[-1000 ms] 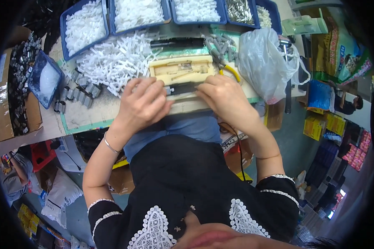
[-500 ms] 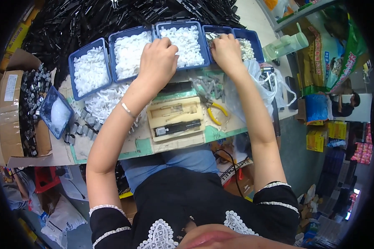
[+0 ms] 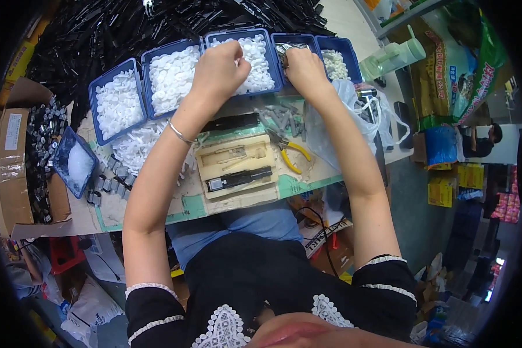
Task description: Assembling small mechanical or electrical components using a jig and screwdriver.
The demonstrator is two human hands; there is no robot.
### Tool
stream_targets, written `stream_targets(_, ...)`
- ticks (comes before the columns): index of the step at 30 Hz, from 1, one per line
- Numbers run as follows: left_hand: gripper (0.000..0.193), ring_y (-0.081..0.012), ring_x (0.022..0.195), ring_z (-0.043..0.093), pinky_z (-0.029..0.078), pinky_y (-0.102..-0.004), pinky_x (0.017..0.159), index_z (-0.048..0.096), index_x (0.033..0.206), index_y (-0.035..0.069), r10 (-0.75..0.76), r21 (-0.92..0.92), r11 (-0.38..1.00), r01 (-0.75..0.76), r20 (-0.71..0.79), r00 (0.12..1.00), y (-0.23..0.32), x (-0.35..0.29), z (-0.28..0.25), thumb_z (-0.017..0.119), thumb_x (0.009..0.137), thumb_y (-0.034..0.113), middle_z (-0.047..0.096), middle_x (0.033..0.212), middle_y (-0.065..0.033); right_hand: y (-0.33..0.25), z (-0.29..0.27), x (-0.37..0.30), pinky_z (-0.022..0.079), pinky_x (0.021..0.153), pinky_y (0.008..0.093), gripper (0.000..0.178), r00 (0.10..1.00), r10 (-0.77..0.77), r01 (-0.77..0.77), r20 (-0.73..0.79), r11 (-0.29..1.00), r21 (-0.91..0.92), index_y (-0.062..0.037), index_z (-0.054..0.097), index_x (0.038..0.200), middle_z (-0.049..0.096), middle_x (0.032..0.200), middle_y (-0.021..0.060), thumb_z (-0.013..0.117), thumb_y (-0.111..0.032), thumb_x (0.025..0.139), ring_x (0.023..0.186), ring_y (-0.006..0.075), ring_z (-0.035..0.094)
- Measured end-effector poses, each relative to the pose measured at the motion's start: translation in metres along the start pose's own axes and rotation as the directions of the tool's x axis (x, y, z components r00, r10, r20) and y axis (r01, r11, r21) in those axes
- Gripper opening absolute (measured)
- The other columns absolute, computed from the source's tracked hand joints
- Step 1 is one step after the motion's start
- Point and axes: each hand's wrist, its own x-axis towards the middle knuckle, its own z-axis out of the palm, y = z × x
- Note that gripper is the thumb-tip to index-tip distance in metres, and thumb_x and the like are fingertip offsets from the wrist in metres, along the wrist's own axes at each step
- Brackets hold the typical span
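My left hand (image 3: 219, 72) is closed, fingers curled, above the edge between two blue bins of small white plastic caps (image 3: 254, 58). What its fingertips hold, if anything, is hidden. My right hand (image 3: 307, 71) reaches with bent, closed fingers into a narrower blue bin (image 3: 293, 39) with shiny metal pieces (image 3: 283, 49); its fingertips are partly hidden there. Below and between my arms lies a cream holder (image 3: 235, 164) with shaped recesses and a black elongated part (image 3: 239, 179) in its front recess. Yellow-handled pliers (image 3: 296, 158) rest right beside the holder.
Black plastic parts (image 3: 116, 35) are heaped behind the bins. White pieces (image 3: 139, 145), grey pieces (image 3: 284, 119) and a plastic bag (image 3: 325, 136) lie about the table. A cardboard box (image 3: 11, 151) and blue tray (image 3: 69, 188) stand left, a green bottle (image 3: 391, 61) right.
The view has shifted slightly, so the bins and holder sit a little further left. My left hand's fingers are curled more tightly. My right hand stays at the metal-piece bin.
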Motion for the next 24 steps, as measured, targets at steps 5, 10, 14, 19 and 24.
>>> stream_targets(5,0.014,-0.0172,0.065,0.064,0.051,-0.0266,0.063,0.064,0.081,-0.002,-0.305,-0.557,0.787,0.267,0.025,0.952,-0.002,-0.011,-0.018,0.062,0.075,0.009,0.066,0.072,-0.0102,0.009,0.004,0.005,0.048,0.073,0.0449,0.011,0.999,-0.024,0.023,0.039,1.000,0.021,-0.0009,0.063,0.076,0.064,0.080,0.0189,0.060,-0.007,0.069,0.080,0.0366,0.061)
stream_targets(10,0.024,-0.0128,0.072,0.062,0.053,-0.0231,0.069,0.062,0.093,-0.004,-0.450,-0.831,0.227,0.508,0.372,0.811,0.013,-0.048,-0.048,0.065,0.085,0.019,0.064,0.083,-0.0088,0.016,0.006,0.003,0.048,0.071,0.0439,0.010,0.978,-0.208,0.208,-0.008,0.978,0.018,-0.0015,0.064,0.076,0.064,0.080,0.0169,0.059,-0.008,0.071,0.080,0.0345,0.061)
stream_targets(14,0.026,-0.0130,0.074,0.061,0.052,-0.0228,0.069,0.058,0.098,-0.002,-0.473,-0.830,0.059,0.555,0.466,0.748,0.022,-0.085,-0.061,0.063,0.087,0.021,0.063,0.089,-0.0097,0.020,0.011,0.002,0.048,0.071,0.0429,0.012,0.985,-0.172,0.172,-0.003,0.985,-0.012,-0.0005,0.064,0.078,0.063,0.077,0.0182,0.059,-0.010,0.074,0.075,0.0360,0.061)
stream_targets(19,0.016,-0.0123,0.078,0.062,0.053,-0.0228,0.070,0.058,0.098,0.002,-0.485,-0.841,-0.211,0.498,0.533,0.693,0.026,-0.116,-0.068,0.060,0.089,0.015,0.064,0.094,-0.0102,0.022,0.000,-0.005,0.049,0.071,0.0401,0.014,0.985,0.017,0.004,-0.170,0.992,0.123,-0.0026,0.067,0.083,0.064,0.077,0.0183,0.059,-0.013,0.077,0.076,0.0348,0.062)
stream_targets(24,0.017,-0.0116,0.078,0.062,0.053,-0.0220,0.069,0.058,0.099,0.002,-0.464,-0.829,-0.286,0.481,0.559,0.687,0.035,-0.129,-0.067,0.060,0.088,0.015,0.064,0.094,-0.0099,0.029,0.008,-0.005,0.050,0.071,0.0452,0.016,0.989,-0.076,0.090,-0.130,0.991,0.098,-0.0043,0.067,0.079,0.064,0.080,0.0185,0.055,-0.015,0.077,0.076,0.0376,0.062)
